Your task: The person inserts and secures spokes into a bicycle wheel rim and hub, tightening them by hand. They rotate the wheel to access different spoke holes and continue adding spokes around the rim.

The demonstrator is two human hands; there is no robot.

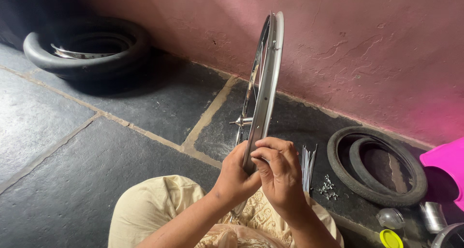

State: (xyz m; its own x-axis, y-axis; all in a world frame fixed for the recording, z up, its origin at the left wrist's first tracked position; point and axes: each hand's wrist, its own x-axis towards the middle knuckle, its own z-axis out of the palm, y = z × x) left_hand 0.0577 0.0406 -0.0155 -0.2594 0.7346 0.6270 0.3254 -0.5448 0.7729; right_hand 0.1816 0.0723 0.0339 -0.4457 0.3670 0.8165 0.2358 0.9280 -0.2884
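Both hands, left (235,173) and right (279,173), pinch a thin, shiny metal rim (263,91) upright; loose steel spokes (307,166) lie just right of the fingers (270,146).

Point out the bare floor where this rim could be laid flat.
Bare slabs lie left of the rim, between the big tyre and the knee. Right is crowded: spokes, nipples, tyres, containers.

Bicycle repair workshop: tyres (377,168) on stone floor (72,146), loose spokes (308,167), wheel rim (265,91)
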